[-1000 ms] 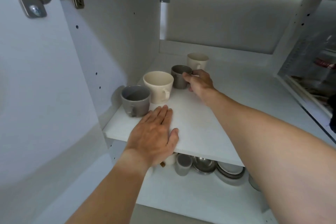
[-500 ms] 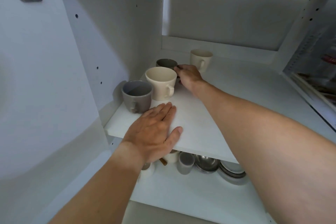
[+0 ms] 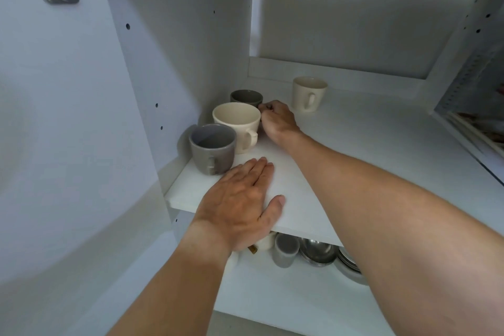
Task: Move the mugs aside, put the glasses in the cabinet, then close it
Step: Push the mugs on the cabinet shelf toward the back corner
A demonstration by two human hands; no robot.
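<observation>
Your right hand [image 3: 278, 121] is curled around the handle side of the dark grey mug [image 3: 246, 97] at the back left of the shelf [image 3: 354, 144]. Your left hand [image 3: 240, 199] lies flat, fingers spread, holding nothing, on the shelf's front edge. A cream mug [image 3: 236, 125] and a grey mug [image 3: 212, 147] sit in front; another cream mug [image 3: 309, 93] stands apart at the back.
</observation>
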